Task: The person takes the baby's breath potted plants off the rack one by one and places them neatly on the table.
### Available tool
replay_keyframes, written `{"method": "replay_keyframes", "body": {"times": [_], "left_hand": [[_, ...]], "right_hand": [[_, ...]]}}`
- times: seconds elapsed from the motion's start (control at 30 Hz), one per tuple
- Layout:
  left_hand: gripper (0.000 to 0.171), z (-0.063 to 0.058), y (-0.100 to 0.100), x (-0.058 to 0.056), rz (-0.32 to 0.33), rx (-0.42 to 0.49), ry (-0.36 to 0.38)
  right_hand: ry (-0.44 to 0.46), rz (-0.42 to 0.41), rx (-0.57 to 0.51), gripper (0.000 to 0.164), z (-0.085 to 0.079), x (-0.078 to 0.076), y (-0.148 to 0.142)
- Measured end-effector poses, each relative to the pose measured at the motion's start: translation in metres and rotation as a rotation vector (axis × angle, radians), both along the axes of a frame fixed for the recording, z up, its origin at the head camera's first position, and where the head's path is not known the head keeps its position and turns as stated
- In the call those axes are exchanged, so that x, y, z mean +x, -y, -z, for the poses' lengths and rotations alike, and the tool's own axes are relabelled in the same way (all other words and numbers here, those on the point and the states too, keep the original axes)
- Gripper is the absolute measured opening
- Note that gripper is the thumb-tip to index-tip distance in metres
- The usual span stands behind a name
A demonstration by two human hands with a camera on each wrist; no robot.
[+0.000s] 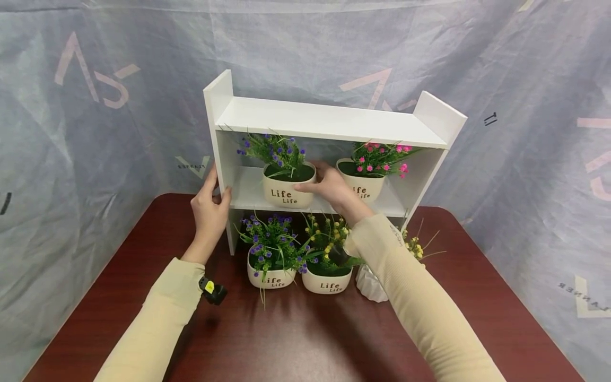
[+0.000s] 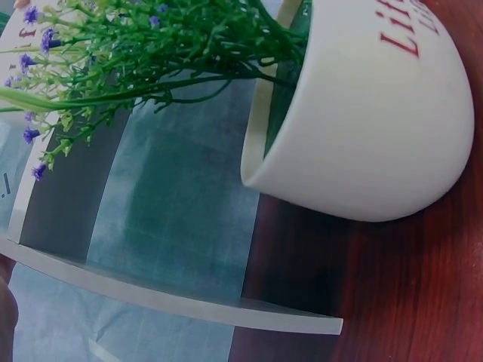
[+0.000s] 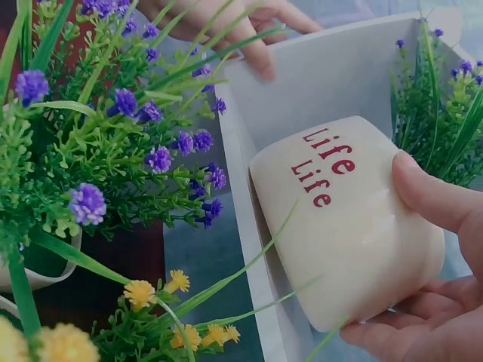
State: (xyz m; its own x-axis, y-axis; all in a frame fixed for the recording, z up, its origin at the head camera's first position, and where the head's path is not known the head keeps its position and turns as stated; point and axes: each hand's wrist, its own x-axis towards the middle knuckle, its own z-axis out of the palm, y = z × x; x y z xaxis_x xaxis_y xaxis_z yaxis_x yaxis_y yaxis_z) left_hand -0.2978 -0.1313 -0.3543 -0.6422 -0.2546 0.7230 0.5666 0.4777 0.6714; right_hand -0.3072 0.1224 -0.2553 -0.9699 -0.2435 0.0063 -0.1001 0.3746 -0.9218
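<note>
On the middle board of a white shelf [image 1: 315, 118] sits a cream flower pot [image 1: 286, 192] with purple flowers and "Life" lettering. My right hand [image 1: 330, 187] grips this pot from its right side, thumb on the front; in the right wrist view the thumb [image 3: 434, 192] and the fingers below bracket the pot [image 3: 347, 219]. My left hand [image 1: 211, 208] holds the shelf's left side panel, thumb on the front edge and fingers on the outer face. A pot with pink flowers [image 1: 369, 187] stands on the same board, to the right behind my right hand.
Below, a purple-flowered pot [image 1: 271, 276] and a yellow-flowered pot [image 1: 326, 281] stand at the shelf's front on the dark red table [image 1: 267, 339]. A ribbed white pot [image 1: 369, 284] is partly hidden by my right sleeve. A grey cloth [image 1: 296, 53] hangs behind.
</note>
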Motion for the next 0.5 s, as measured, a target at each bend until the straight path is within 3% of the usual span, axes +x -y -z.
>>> {"method": "replay_keyframes", "body": {"times": [0.5], "left_hand": [[0.063,-0.001,0.000,0.001,-0.016,-0.007,0.008]], "right_hand": [[-0.013,-0.035,-0.004,0.086,-0.004,0.028,-0.019]]}}
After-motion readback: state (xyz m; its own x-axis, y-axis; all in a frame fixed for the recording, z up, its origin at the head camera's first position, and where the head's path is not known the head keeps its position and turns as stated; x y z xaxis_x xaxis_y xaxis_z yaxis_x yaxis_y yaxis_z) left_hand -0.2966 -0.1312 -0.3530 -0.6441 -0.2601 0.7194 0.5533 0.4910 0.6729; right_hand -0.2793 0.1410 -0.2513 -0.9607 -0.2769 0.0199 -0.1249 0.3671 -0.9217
